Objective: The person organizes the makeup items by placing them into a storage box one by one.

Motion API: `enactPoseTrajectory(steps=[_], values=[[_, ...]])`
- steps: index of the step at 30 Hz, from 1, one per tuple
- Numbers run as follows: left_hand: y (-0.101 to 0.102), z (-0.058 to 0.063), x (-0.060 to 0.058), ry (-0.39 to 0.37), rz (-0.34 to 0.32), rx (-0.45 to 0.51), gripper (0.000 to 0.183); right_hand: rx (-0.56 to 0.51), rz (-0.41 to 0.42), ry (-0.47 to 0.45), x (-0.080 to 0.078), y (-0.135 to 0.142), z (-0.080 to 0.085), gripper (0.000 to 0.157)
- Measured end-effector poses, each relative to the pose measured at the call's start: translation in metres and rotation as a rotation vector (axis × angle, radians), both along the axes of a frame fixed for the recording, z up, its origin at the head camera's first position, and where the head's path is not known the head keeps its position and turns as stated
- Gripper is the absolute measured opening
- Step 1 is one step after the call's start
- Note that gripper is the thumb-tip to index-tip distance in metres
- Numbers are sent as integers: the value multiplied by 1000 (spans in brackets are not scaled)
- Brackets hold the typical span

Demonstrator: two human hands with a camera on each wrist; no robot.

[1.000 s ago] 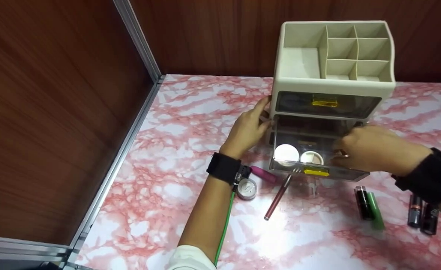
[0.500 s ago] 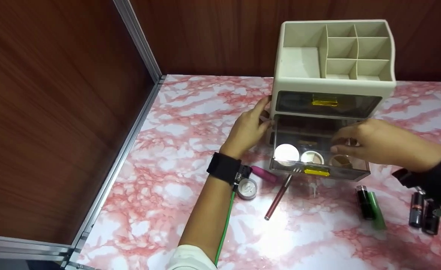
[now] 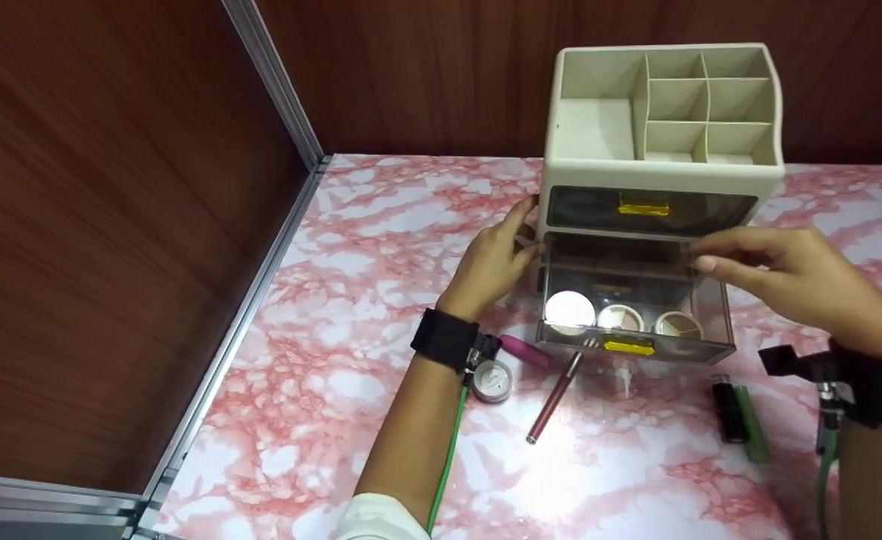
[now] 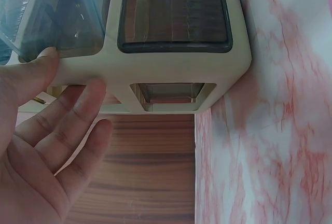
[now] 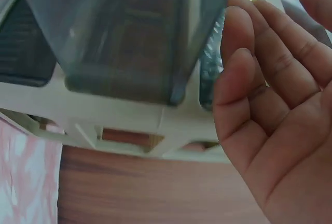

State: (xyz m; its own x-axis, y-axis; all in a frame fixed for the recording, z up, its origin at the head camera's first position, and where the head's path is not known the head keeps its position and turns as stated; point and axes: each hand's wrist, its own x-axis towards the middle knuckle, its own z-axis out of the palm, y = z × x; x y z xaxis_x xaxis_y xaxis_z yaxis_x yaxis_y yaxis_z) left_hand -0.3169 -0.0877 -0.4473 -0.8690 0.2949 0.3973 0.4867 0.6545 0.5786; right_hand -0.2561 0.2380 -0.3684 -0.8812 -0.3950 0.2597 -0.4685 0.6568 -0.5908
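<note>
A cream makeup organizer [image 3: 666,174] stands at the back right, its lower clear drawer [image 3: 713,351] pulled out. Along the drawer's front lie a bright white round case [image 3: 570,310] and two round compacts, a middle one [image 3: 621,319] and a right one [image 3: 679,327], with divided pans. My left hand [image 3: 490,261] rests against the organizer's left side, thumb by the drawer and fingers at the side frame. Over the drawer's right edge hovers my right hand [image 3: 801,279], fingers gently bent and nothing held. In the right wrist view its fingertips [image 5: 239,60] overlap the organizer front.
In front of the drawer lie a pink tube [image 3: 526,351], a small round jar [image 3: 493,382] and a slim dark-red tube [image 3: 555,397]. A black tube [image 3: 728,409] and a green tube [image 3: 751,426] lie to the right. Wooden panels stand behind and left.
My right hand has let go of the right compact, now in the drawer, and drawn back up and right. My left hand stays put. The right forearm now covers the two far-right dark tubes.
</note>
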Motion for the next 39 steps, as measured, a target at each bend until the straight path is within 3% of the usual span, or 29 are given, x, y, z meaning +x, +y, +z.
enactPoseTrajectory(steps=[5, 10, 12, 18, 21, 24, 26, 39], values=[[-1, -1, 0, 21, -11, 4, 66, -185, -77, -40, 3, 12, -13, 19], [0, 0, 1, -3, -13, 16, 68, -357, -147, 5, -3, 22, -31, 19], [0, 0, 1, -7, -11, 16, 68, -494, -153, 35, -9, 26, -38, 19], [1, 0, 2, -7, -9, 11, 67, -1058, -99, 61, -31, 32, -69, 27], [1, -1, 1, -2, -18, 27, 67, -1253, -95, 34, -39, 28, -85, 29], [0, -2, 1, 10, -27, 40, 66, -1370, -113, 7, -44, 20, -97, 28], [1, -2, 1, 10, -33, 54, 66, -1394, -139, -13, -46, 14, -102, 27], [0, 0, 0, 17, -39, 61, 64, -1259, -293, 2, -49, 3, -118, 9]])
